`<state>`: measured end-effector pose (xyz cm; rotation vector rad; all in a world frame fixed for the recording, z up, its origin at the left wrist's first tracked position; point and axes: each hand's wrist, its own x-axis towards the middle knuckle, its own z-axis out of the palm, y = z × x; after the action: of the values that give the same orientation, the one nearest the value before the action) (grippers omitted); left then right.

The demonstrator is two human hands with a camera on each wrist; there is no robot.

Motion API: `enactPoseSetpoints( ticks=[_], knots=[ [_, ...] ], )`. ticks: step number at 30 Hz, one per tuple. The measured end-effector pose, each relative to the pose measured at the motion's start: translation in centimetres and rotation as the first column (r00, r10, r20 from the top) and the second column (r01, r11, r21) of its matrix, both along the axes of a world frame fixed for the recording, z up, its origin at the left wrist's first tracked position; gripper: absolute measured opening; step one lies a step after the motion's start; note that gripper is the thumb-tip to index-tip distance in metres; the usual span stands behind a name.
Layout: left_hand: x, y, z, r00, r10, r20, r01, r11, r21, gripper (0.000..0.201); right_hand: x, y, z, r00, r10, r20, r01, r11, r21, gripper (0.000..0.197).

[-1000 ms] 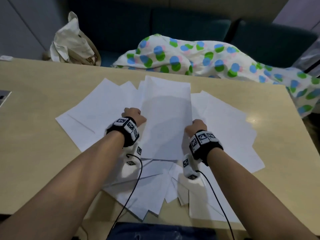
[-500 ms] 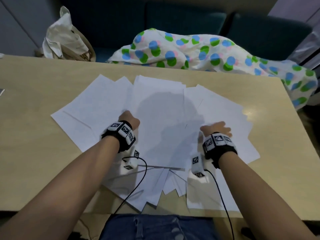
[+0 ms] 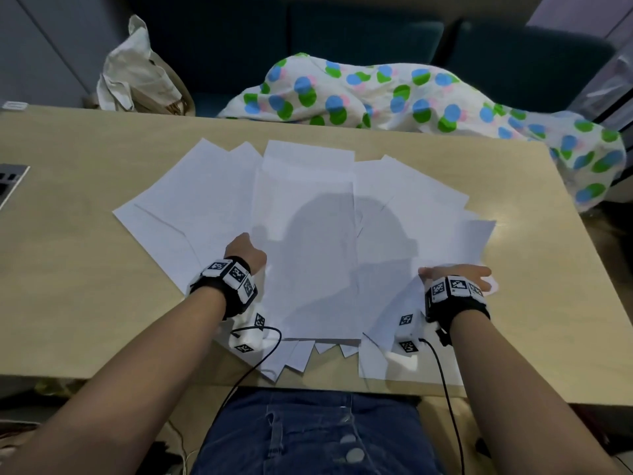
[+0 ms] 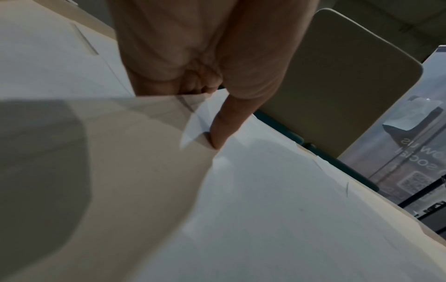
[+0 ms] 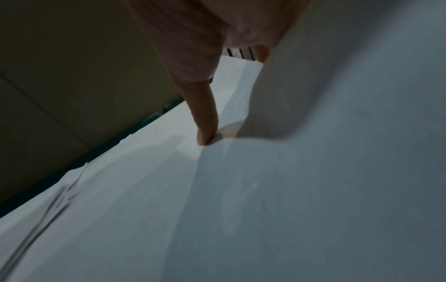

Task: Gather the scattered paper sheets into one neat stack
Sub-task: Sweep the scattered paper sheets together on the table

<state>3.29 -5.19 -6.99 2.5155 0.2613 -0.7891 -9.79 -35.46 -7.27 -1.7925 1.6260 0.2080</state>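
Note:
Several white paper sheets (image 3: 308,200) lie fanned over the middle of the wooden table (image 3: 68,269), with some poking past its near edge. My left hand (image 3: 245,252) grips the left edge of the central pile. In the left wrist view its thumb (image 4: 222,129) presses on top and the fingers curl under a sheet (image 4: 108,171). My right hand (image 3: 455,274) is over the right-hand sheets (image 3: 428,214). There its thumb (image 5: 205,122) presses down on the paper while one sheet (image 5: 313,95) bends up against the fingers, held at its edge.
A polka-dot cloth (image 3: 376,94) and a cream bag (image 3: 137,73) sit beyond the table's far edge on a dark sofa. A grey device (image 3: 10,183) lies at the left edge. Bare tabletop shows left and right of the papers.
My right hand left the right edge of the central pile and slid right onto the outer sheets, lifting one. The left hand stayed at the pile's left edge.

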Motion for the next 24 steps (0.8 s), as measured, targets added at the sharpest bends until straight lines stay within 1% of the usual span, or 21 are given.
enactPoseSetpoints(
  ticks=[1,2,3,4,5,6,7,8,9,11,12,13,14,15,16,17,19,20,22,23,24],
  knots=[
    [-0.3,0.0,0.0,1.0,-0.004,0.003,0.004,1.0,-0.006,0.05,-0.1,0.8,0.1,0.983,0.159,-0.09,-0.159,0.987,0.013,0.07],
    [-0.6,0.0,0.1,1.0,0.0,0.008,0.0,1.0,-0.012,0.05,-0.7,1.6,0.3,0.943,0.289,-0.164,-0.304,0.95,-0.073,0.066],
    [-0.7,0.1,0.0,1.0,0.005,0.021,-0.005,1.0,-0.022,0.044,-0.7,1.5,0.4,0.962,0.252,-0.099,-0.261,0.961,-0.09,0.063],
    [-0.8,0.2,0.0,0.999,0.011,0.031,-0.01,1.0,-0.028,0.034,-0.5,1.5,1.0,0.989,0.141,-0.034,-0.143,0.988,-0.063,0.054],
    [-1.0,0.3,0.0,0.999,0.011,0.033,-0.01,0.999,-0.035,0.022,-0.7,1.2,1.5,0.997,0.059,0.039,-0.057,0.997,-0.05,0.035],
    [-1.2,0.4,0.1,0.999,0.017,0.037,-0.016,0.999,-0.035,0.014,-0.9,1.1,2.1,0.994,0.01,0.11,-0.001,0.997,-0.078,0.012],
    [-1.3,0.6,0.1,0.999,0.027,0.044,-0.025,0.999,-0.041,0.009,-0.8,0.8,2.3,0.985,-0.006,0.173,0.025,0.994,-0.109,0.011],
    [-1.5,0.7,0.2,0.998,0.035,0.047,-0.033,0.999,-0.036,0.009,-0.6,0.5,2.9,0.98,0.021,0.196,0.005,0.991,-0.13,0.018],
    [-1.7,0.8,0.4,0.997,0.047,0.06,-0.045,0.998,-0.036,0.011,-0.4,0.1,3.3,0.976,0.062,0.211,-0.026,0.985,-0.171,0.017],
    [-2.0,1.0,1.0,0.997,0.05,0.066,-0.049,0.999,-0.015,0.005,-0.2,-0.8,5.3,0.975,0.138,0.173,-0.09,0.961,-0.26,0.006],
    [-2.0,1.0,1.1,0.997,0.039,0.07,-0.04,0.999,0.007,0.02,-0.1,-1.3,6.3,0.972,0.183,0.149,-0.133,0.945,-0.298,0.011],
    [-2.2,1.0,1.5,0.997,0.033,0.065,-0.034,0.999,0.023,0.029,0.0,-2.0,7.2,0.968,0.212,0.13,-0.161,0.932,-0.324,0.015],
    [-2.3,0.9,1.8,0.998,0.026,0.052,-0.029,0.999,0.045,0.03,0.1,-2.5,8.0,0.964,0.239,0.118,-0.187,0.923,-0.337,0.017],
    [-2.4,0.8,2.0,0.998,0.018,0.058,-0.021,0.998,0.056,0.023,0.1,-3.2,8.5,0.956,0.266,0.125,-0.212,0.919,-0.332,0.017],
    [-2.5,0.7,2.3,0.999,0.007,0.048,-0.01,0.997,0.072,0.014,-0.2,-3.6,8.8,0.948,0.303,0.095,-0.259,0.911,-0.322,0.018],
    [-2.8,0.7,2.7,0.999,0.0,0.052,-0.004,0.998,0.067,0.012,-0.8,-3.7,9.0,0.939,0.342,0.031,-0.319,0.902,-0.292,0.018],
    [-3.2,0.6,3.2,0.999,-0.006,0.053,0.003,0.998,0.06,0.031,-2.9,-3.6,8.7,0.885,0.445,-0.14,-0.465,0.861,-0.206,0.016],
    [-3.4,0.6,3.2,0.999,-0.011,0.052,0.009,0.999,0.048,0.03,-4.1,-3.3,8.2,0.845,0.494,-0.204,-0.527,0.835,-0.159,0.015],
    [-3.6,0.7,3.1,0.999,-0.022,0.048,0.019,0.998,0.055,0.014,-5.7,-2.1,6.6,0.778,0.555,-0.294,-0.599,0.797,-0.082,0.018],
    [-3.7,0.7,3.0,0.998,-0.024,0.056,0.021,0.998,0.052,0.01,-6.1,-1.4,5.7,0.771,0.54,-0.338,-0.606,0.786,-0.126,0.016],
    [-3.9,0.7,2.9,0.998,-0.026,0.055,0.023,0.998,0.055,0.015,-6.2,-0.6,5.2,0.809,0.469,-0.354,-0.543,0.828,-0.143,0.022]
  ],
)
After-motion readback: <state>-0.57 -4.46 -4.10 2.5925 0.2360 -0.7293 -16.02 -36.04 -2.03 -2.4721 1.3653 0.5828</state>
